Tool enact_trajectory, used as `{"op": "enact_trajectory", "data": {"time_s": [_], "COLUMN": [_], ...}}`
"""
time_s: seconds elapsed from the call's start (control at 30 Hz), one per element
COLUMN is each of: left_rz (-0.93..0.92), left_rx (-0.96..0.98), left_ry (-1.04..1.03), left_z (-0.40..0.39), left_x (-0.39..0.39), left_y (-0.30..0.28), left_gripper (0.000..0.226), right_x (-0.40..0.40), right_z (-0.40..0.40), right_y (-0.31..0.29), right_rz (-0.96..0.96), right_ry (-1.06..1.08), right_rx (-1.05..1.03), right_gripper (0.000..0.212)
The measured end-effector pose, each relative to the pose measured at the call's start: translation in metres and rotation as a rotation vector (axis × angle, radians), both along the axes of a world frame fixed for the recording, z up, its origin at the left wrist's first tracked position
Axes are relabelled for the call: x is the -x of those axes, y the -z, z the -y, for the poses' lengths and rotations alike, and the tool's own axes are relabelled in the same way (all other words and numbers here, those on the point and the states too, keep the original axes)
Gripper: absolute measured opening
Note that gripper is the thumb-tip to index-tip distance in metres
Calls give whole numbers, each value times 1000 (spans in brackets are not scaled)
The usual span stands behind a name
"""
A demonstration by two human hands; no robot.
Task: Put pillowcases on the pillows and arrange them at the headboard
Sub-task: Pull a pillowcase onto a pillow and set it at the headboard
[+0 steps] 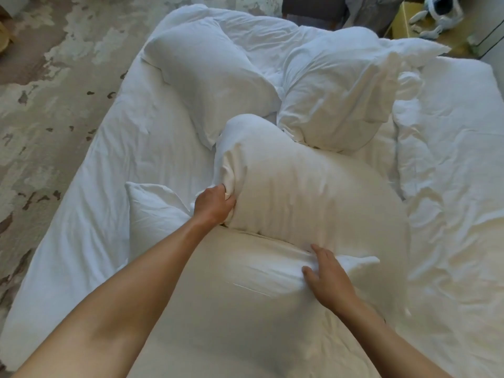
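Observation:
A large off-white pillow (pixel 305 192) lies in the middle of the bed. My left hand (pixel 214 204) is shut on its left edge. A white pillowcase (pixel 245 309) covers the near end, its open rim running across below the pillow. My right hand (pixel 327 274) presses on that rim, thumb and fingers pinching a fold of the pillowcase. Two cased white pillows lie farther back, one at the left (pixel 207 75) and one at the right (pixel 335 88). A smaller white pillow corner (pixel 152 208) sticks out under my left forearm.
The bed has a white sheet (pixel 95 214) and a crumpled white duvet (pixel 450 173) along the right side. A patchy beige carpet (pixel 41 91) lies left of the bed. A person stands at the far end (pixel 313 9). A plush toy (pixel 439 12) lies at top right.

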State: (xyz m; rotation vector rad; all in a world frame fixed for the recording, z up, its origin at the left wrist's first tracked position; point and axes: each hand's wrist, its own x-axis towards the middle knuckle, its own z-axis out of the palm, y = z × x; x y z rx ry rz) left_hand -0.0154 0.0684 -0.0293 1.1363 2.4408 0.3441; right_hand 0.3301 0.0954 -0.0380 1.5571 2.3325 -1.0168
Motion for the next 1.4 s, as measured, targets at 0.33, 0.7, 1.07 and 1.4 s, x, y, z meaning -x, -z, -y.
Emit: {"op": "enact_trajectory", "data": {"time_s": [0.33,0.7,1.07,1.4], "left_rz": [152,-60,-440,52], "left_rx": [-370,-571,-648,-192], "left_ry": [118,492,478,185], "left_z": [-20,-44,-89,10], "left_x": [-134,-390,-429,-461], "left_y": [-203,-409,-489,-249], "left_gripper": [33,25,16,80], "right_x": [-67,-218,-279,-288], "right_z": [-10,-20,-24,-36], "right_y": [-106,-172,-238,-167], "right_rz": [-266,-458,-805,-461], "right_ry": [47,270,125,367], "right_rx": [-247,-699,-747,-221], "right_gripper": [82,48,42,48]}}
